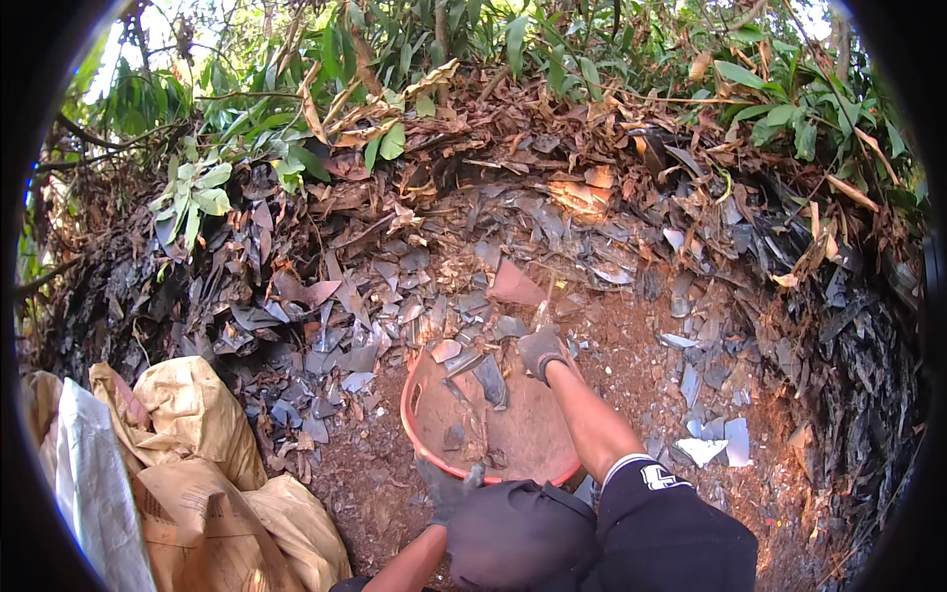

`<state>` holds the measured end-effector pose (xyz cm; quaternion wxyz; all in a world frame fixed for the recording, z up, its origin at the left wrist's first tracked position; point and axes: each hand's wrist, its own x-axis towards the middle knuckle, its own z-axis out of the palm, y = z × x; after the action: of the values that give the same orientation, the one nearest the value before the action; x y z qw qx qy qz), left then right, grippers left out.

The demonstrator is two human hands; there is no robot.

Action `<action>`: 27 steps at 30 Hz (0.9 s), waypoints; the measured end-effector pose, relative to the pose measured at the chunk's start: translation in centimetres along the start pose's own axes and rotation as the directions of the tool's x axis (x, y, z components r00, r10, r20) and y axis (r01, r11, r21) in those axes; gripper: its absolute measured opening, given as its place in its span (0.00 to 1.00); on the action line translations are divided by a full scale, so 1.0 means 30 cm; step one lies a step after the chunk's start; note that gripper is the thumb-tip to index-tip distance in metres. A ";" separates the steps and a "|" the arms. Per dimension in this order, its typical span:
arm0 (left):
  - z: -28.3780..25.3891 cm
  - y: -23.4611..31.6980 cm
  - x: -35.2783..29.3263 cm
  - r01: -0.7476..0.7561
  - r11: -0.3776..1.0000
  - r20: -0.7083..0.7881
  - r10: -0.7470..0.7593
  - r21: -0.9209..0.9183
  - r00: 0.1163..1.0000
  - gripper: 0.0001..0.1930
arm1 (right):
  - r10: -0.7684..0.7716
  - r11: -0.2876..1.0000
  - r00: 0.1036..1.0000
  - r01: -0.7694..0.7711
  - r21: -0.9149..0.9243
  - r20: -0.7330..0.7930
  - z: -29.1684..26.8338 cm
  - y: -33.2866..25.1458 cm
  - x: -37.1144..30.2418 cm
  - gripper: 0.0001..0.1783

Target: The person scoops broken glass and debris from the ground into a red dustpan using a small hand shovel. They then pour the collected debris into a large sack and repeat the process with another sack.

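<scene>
Apparently for steadiness, I'm clamping left hand (449, 490) on basin (538, 426), near side; right hand (542, 352): far side, grip unclear.

Orange-red basin (533, 422) | mouth up, dusty | grey shards (490, 383) inside (mostly left) | amid soil (375, 498)

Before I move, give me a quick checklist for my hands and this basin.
1. Left hand gloved: ok, at the basin's near rim.
2. Right hand gloved: ok, by the far right rim.
3. Right hand's grip secure: cannot tell, its hold is hidden.
4. Room in the basin: ok, a few dark shards, much bare floor.
5. Ground free of loose pieces: not ok, pale shards lie to the right.
</scene>
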<state>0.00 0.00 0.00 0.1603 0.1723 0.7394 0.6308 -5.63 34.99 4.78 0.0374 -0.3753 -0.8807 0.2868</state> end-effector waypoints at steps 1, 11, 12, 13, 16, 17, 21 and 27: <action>-0.003 -0.021 0.000 0.046 0.998 0.037 -0.044 -0.050 0.998 0.62 | -0.023 0.999 1.000 0.023 0.032 0.001 0.020 0.004 -0.022 0.17; -0.076 -0.035 -0.056 0.378 0.904 0.349 -0.295 -0.200 0.890 0.57 | 0.412 0.779 0.866 -0.173 0.602 -0.284 0.044 0.264 -0.085 0.10; -0.070 -0.023 -0.046 0.403 0.893 0.380 -0.308 -0.202 0.872 0.56 | 0.382 0.799 0.862 -0.128 0.587 -0.332 0.078 0.272 -0.051 0.09; -0.058 -0.018 -0.046 0.420 0.885 0.401 -0.317 -0.201 0.859 0.56 | 0.352 0.820 0.854 -0.085 0.567 -0.382 0.109 0.290 -0.017 0.08; -0.017 -0.009 -0.019 0.440 0.877 0.427 -0.328 -0.193 0.842 0.54 | 0.218 0.464 0.966 0.023 0.885 -0.140 0.150 0.238 0.049 0.06; -0.024 -0.009 0.003 0.438 0.879 0.410 -0.335 -0.189 0.849 0.54 | 0.212 0.224 0.977 -0.071 0.972 0.023 0.142 0.162 0.049 0.06; -0.101 -0.022 0.088 0.403 0.902 0.278 -0.353 -0.152 0.894 0.52 | -0.402 0.846 0.916 0.373 -0.380 0.003 0.093 -0.041 -0.185 0.10; -0.114 -0.002 0.097 0.326 0.935 0.188 -0.298 -0.141 0.936 0.49 | 0.122 0.980 0.915 -0.050 0.191 -0.386 -0.051 0.107 -0.332 0.10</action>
<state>-4.15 -1.67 0.39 0.3330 0.0891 0.6853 0.6415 3.98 30.71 5.81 0.2349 -0.4591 -0.8085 0.2836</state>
